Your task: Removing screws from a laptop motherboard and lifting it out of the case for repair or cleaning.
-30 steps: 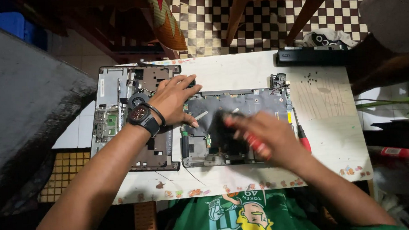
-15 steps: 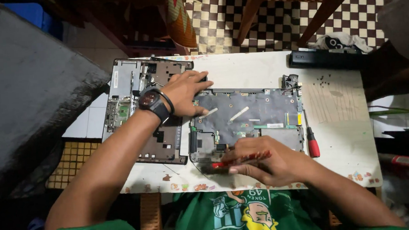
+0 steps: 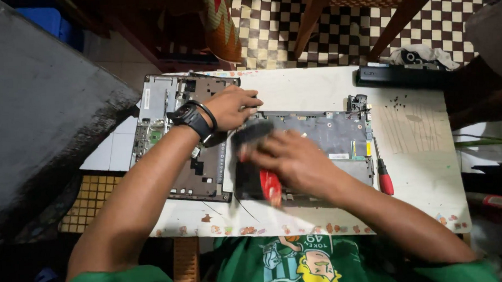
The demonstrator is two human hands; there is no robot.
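Left hand [image 3: 230, 107]: It lies flat, fingers spread, on the far left corner of the board. It holds nothing. A black watch [image 3: 190, 117] and a thin band sit on the wrist.
Right hand [image 3: 293, 162]: It is closed around a brush. The hand is blurred.
Brush [image 3: 262, 157]: It has a red handle and dark bristles. The handle sticks out of the hand toward the near edge of the table. The bristles touch the left part of the board. They are blurred too.
Board [image 3: 334, 135]: This grey laptop part lies flat in the middle of the table. It has small green and yellow bits on its right side.
Cover [image 3: 178, 135]: The other laptop part lies open at the left edge of the table, just beside the board. It hangs a little over the edge.
Screwdriver [image 3: 383, 172]: It has a red handle. It lies just right of the board, and no hand touches it.
Battery [image 3: 401, 74]: A long black bar lies at the far right corner of the table.
Screws [image 3: 397, 101]: Tiny dark bits lie near the battery, on the right side.
Table [image 3: 418, 152]: It is white, with paint spots along the near edge.
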